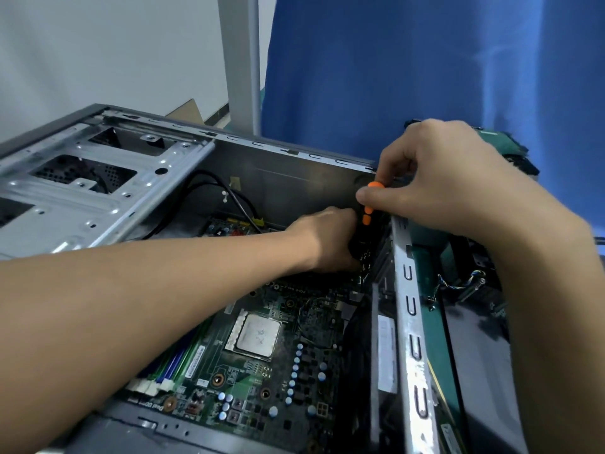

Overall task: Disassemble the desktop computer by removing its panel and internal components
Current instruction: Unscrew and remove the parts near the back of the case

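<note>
The open grey computer case [294, 165] lies on its side with the green motherboard [281, 365] and its bare CPU [257, 334] exposed. A black and orange screwdriver [366, 221] stands nearly upright at the far right corner of the board. My right hand [435, 178] pinches the orange top of its handle. My left hand [327, 237] reaches deep into the case and curls around the lower black part of the screwdriver; its fingertips and the tool's tip are hidden.
A silver drive cage [98, 191] fills the case's left side, with black cables [235, 201] behind it. The case's right wall [412, 322] runs toward me. Beyond it lie removed parts and a green board [465, 290]. A blue cloth [425, 67] hangs behind.
</note>
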